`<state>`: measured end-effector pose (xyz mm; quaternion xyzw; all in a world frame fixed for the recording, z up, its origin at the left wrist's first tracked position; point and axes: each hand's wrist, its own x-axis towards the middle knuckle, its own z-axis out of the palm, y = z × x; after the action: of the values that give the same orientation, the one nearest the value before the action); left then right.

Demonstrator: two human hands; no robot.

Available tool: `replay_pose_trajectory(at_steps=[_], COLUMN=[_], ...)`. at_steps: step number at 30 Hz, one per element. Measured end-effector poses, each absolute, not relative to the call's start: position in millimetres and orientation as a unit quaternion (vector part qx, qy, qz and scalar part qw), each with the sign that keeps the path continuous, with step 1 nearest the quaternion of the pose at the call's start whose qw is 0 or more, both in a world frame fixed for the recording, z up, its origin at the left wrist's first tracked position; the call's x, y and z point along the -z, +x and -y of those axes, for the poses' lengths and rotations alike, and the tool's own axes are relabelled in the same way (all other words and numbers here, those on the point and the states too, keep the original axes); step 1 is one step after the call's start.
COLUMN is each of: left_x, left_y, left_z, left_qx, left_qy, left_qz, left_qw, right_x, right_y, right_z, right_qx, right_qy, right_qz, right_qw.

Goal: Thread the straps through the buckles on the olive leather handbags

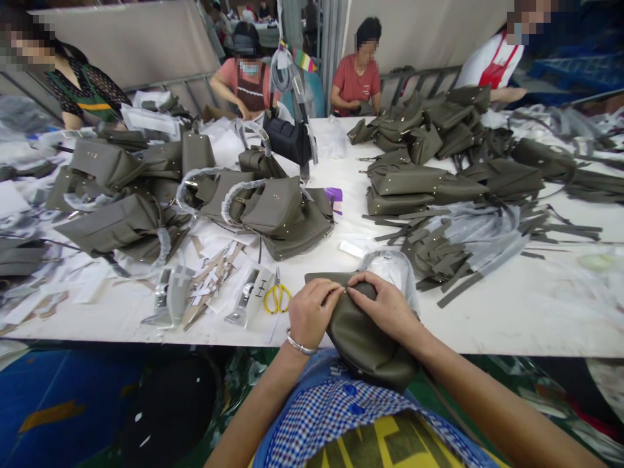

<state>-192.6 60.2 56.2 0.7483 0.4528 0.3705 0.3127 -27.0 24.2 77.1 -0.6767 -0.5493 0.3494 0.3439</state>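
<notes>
An olive-green handbag (373,335) rests on the table's near edge, leaning against my body. My left hand (313,311) pinches the bag's upper edge beside a small shiny metal piece. From the other side my right hand (383,305) presses thumb and fingers on the same spot, close to the left fingertips. A plastic-wrapped handle (394,266) arches up behind my right hand. Yellow-handled scissors (277,298) lie left of my left hand, next to a clear-wrapped metal piece (247,296).
Olive handbags with wrapped handles (273,214) cover the left of the white table (511,318). More bags (424,179) and a heap of straps (443,247) lie to the right. Paper scraps (214,276) are strewn at left. Several co-workers sit or stand across the table.
</notes>
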Motion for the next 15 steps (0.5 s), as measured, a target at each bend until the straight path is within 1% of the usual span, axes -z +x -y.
replay_pose_trajectory(at_steps=[2,6,8,15], left_x=[-56.3,-46.5,-38.2,-14.8], left_y=[-190.8,-192.3,-196.8,-210.4], left_z=[-64.5,-77.1,-78.6,-68.2], left_qx=[-0.367,-0.364,-0.371,-0.412], left_qy=[0.716,0.517,0.424,0.340], left_qz=[-0.466,-0.466,-0.448,-0.448], left_qw=[0.367,0.619,0.694,0.717], right_x=[-77.7,-80.8,-81.8,-78.3], right_y=[-25.8,-23.3,-23.2,-27.4], right_z=[-25.1,-27.3,-29.0,-37.5], right_qx=[-0.348,-0.354,-0.365,-0.386], right_qy=[-0.681,-0.675,-0.663,-0.642], right_qz=[0.544,0.544,0.551,0.575], right_qw=[0.346,0.352,0.351,0.329])
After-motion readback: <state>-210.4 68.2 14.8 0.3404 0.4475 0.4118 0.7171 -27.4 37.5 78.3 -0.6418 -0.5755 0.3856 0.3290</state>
